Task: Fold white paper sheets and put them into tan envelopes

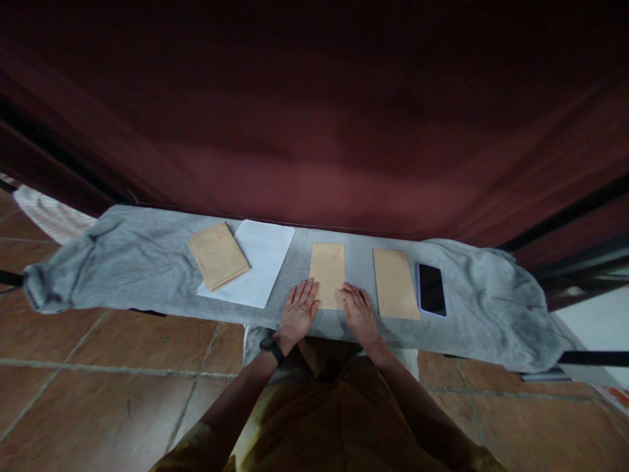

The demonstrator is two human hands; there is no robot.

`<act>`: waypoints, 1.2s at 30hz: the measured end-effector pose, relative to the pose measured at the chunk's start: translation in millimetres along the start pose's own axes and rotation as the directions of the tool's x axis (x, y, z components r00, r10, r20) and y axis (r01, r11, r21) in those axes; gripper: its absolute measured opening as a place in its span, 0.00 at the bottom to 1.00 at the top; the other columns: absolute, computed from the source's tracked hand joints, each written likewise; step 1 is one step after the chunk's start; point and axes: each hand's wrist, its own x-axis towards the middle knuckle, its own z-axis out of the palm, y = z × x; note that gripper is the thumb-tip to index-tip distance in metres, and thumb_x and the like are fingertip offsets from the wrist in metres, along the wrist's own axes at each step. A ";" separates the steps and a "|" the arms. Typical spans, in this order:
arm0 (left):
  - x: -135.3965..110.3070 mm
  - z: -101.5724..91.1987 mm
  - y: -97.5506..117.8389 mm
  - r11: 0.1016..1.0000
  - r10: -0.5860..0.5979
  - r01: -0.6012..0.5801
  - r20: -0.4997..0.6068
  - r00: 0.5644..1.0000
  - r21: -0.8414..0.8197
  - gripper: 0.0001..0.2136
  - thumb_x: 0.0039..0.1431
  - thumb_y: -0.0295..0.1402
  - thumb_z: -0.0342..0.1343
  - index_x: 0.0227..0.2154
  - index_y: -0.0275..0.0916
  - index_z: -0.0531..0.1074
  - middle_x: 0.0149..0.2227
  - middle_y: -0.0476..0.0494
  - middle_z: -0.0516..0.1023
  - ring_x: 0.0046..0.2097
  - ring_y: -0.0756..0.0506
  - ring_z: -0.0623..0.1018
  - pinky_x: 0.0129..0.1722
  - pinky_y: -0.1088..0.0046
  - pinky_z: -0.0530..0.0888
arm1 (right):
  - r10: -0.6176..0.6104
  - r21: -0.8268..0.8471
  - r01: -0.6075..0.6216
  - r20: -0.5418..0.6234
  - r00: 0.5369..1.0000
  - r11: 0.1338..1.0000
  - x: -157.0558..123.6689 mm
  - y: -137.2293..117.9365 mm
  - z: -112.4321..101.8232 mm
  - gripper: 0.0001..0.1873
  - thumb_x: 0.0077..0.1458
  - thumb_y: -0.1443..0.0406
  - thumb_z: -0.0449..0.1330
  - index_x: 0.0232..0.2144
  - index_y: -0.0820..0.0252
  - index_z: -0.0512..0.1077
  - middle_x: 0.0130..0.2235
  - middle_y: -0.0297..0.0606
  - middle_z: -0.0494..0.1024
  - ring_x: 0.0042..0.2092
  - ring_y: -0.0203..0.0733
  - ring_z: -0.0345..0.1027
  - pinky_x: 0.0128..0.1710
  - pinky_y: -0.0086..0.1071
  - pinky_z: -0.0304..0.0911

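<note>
A tan rectangular paper envelope (327, 272) with red print lies on grey cloth (147, 259); at its seven o'clock rests the left hand (297, 312), at five the right hand (359, 313), fingers of both extended. At three: a plain tan paper envelope (396, 284).

An indoor room, type unclear; red curtain (319, 157), terracotta floor (132, 344), cloth-covered table (147, 255).
</note>
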 end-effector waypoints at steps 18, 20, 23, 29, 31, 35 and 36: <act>2.6 4.6 6.8 1.000 -0.024 0.024 -0.016 1.000 0.005 0.25 0.72 0.36 0.37 0.69 0.36 0.56 0.71 0.41 0.56 0.73 0.41 0.53 0.72 0.51 0.51 | -0.128 -0.076 0.132 0.056 0.990 0.988 -33.6 -15.3 -5.3 0.27 0.71 0.61 0.49 0.69 0.60 0.57 0.68 0.43 0.62 0.67 0.46 0.59 0.70 0.49 0.48; 9.8 8.1 13.3 1.000 -0.002 0.002 -0.023 1.000 -0.009 0.26 0.72 0.36 0.37 0.69 0.35 0.56 0.71 0.39 0.56 0.73 0.41 0.52 0.72 0.51 0.50 | -0.131 -0.083 0.135 0.049 0.990 0.987 -34.1 -15.8 -3.9 0.28 0.71 0.61 0.49 0.69 0.61 0.57 0.68 0.44 0.63 0.68 0.47 0.59 0.70 0.49 0.48; 30.8 15.0 26.5 0.998 0.050 -0.050 0.000 0.999 -0.037 0.26 0.72 0.37 0.37 0.69 0.36 0.56 0.71 0.40 0.56 0.73 0.41 0.51 0.72 0.52 0.49 | -0.132 -0.089 0.135 0.040 0.990 0.987 -34.2 -16.9 -0.8 0.27 0.70 0.62 0.49 0.68 0.61 0.59 0.67 0.45 0.64 0.67 0.48 0.59 0.70 0.50 0.48; 91.5 29.8 40.9 0.994 0.071 -0.068 0.030 0.997 -0.090 0.27 0.72 0.39 0.36 0.70 0.35 0.51 0.73 0.38 0.52 0.73 0.40 0.50 0.72 0.52 0.51 | -0.122 -0.080 0.124 0.030 0.992 0.989 -32.6 -17.0 -1.0 0.26 0.69 0.63 0.50 0.67 0.60 0.61 0.65 0.45 0.68 0.66 0.49 0.63 0.69 0.50 0.50; 108.6 33.1 38.1 0.993 0.059 -0.057 0.022 0.998 -0.101 0.28 0.72 0.40 0.36 0.71 0.35 0.51 0.73 0.38 0.51 0.73 0.39 0.50 0.72 0.50 0.50 | -0.120 -0.074 0.123 0.039 0.992 0.990 -31.6 -17.6 -3.4 0.27 0.70 0.62 0.50 0.68 0.59 0.59 0.65 0.45 0.68 0.66 0.48 0.62 0.69 0.50 0.51; 130.3 37.7 28.8 0.994 0.033 -0.032 0.015 0.999 -0.103 0.29 0.72 0.43 0.36 0.70 0.34 0.52 0.72 0.36 0.52 0.73 0.39 0.50 0.71 0.49 0.49 | -0.104 -0.075 0.109 0.058 0.993 0.991 -29.7 -19.8 -7.3 0.28 0.70 0.62 0.50 0.69 0.60 0.58 0.66 0.44 0.66 0.66 0.48 0.61 0.69 0.49 0.51; 133.1 38.7 27.0 0.995 0.027 -0.026 0.012 1.000 -0.100 0.29 0.72 0.43 0.36 0.70 0.34 0.52 0.72 0.36 0.53 0.73 0.39 0.50 0.71 0.49 0.49 | -0.103 -0.076 0.107 0.062 0.993 0.991 -29.3 -20.4 -7.9 0.28 0.69 0.63 0.50 0.69 0.60 0.57 0.67 0.43 0.65 0.66 0.48 0.61 0.69 0.49 0.51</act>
